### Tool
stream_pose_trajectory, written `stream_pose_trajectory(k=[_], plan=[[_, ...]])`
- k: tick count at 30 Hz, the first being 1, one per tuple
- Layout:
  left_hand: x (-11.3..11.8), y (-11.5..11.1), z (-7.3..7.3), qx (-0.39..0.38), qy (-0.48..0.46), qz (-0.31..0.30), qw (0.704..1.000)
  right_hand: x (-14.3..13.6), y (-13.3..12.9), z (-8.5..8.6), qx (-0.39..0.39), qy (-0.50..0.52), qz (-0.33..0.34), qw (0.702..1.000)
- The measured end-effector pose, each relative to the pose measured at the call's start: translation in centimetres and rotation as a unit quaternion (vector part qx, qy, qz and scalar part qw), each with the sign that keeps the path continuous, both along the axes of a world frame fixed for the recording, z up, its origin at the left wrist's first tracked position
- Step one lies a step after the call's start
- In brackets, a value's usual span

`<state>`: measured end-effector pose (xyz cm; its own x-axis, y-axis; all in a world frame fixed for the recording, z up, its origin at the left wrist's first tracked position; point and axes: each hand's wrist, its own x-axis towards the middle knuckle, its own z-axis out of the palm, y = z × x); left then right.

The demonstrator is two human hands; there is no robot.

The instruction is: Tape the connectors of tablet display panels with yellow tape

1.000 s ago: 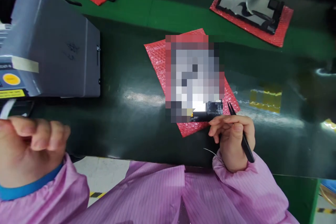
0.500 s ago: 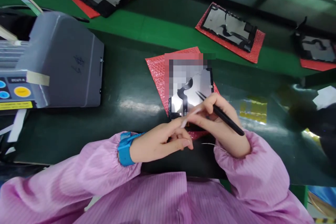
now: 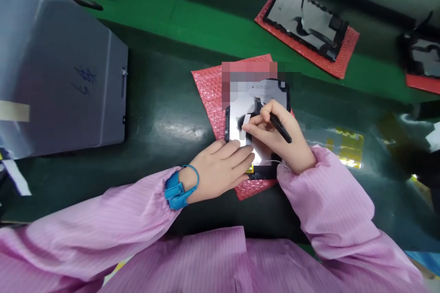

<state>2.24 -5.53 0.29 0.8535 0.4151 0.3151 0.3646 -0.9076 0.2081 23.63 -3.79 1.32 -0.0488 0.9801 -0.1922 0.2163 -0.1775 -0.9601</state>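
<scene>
A flat display panel (image 3: 275,93) with a silvery back and black edging lies on a red bubble-wrap bag (image 3: 208,89). Across its back runs a black flex cable (image 3: 256,103). My left hand (image 3: 218,168) rests flat on the lower left part of the panel, fingers stretched out. Over the panel's middle, my right hand (image 3: 280,139) is closed round black tweezers (image 3: 282,130), while its thumb and fingertips pinch a short white strip of tape (image 3: 245,127) beside the cable. A blurred patch hides the panel's upper left corner.
To the left stands a grey machine (image 3: 68,73). Another panel (image 3: 305,23) on red wrap lies at the back, with further ones at top left and far right (image 3: 426,59). Amber film pieces (image 3: 349,149) lie to the right on the dark mat.
My left hand has let go of the white strip and come down flat on the panel. My right hand has carried the strip and tweezers to the flex cable. The view has shifted slightly.
</scene>
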Motion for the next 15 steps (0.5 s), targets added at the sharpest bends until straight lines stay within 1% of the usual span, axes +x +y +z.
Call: stream_pose_trajectory(k=[5, 7, 9, 12, 14, 15], plan=[[0.1, 0.4, -0.5, -0.025, -0.014, -0.013, 0.999, -0.4, -0.5, -0.1, 0.022, -0.045, -0.007, 0.999], [0.1, 0.5, -0.7, -0.045, -0.024, -0.021, 0.999, -0.7, -0.4, -0.4, 0.048, -0.069, -0.013, 0.996], [0.2, 0.6, -0.8, -0.058, -0.032, -0.027, 0.997, -0.9, 0.4, -0.9, 0.085, -0.094, -0.033, 0.991], [0.2, 0.6, -0.9, -0.057, -0.034, -0.033, 0.997, -0.5, 2.2, -1.6, 0.161, -0.148, -0.091, 0.972], [0.0, 0.5, -0.9, -0.054, -0.034, -0.035, 0.997, 1.1, 2.9, -1.8, 0.205, -0.195, -0.142, 0.949], [-0.1, 0.6, -0.9, -0.051, -0.036, -0.035, 0.997, 2.3, 2.7, -1.9, 0.221, -0.224, -0.164, 0.935]])
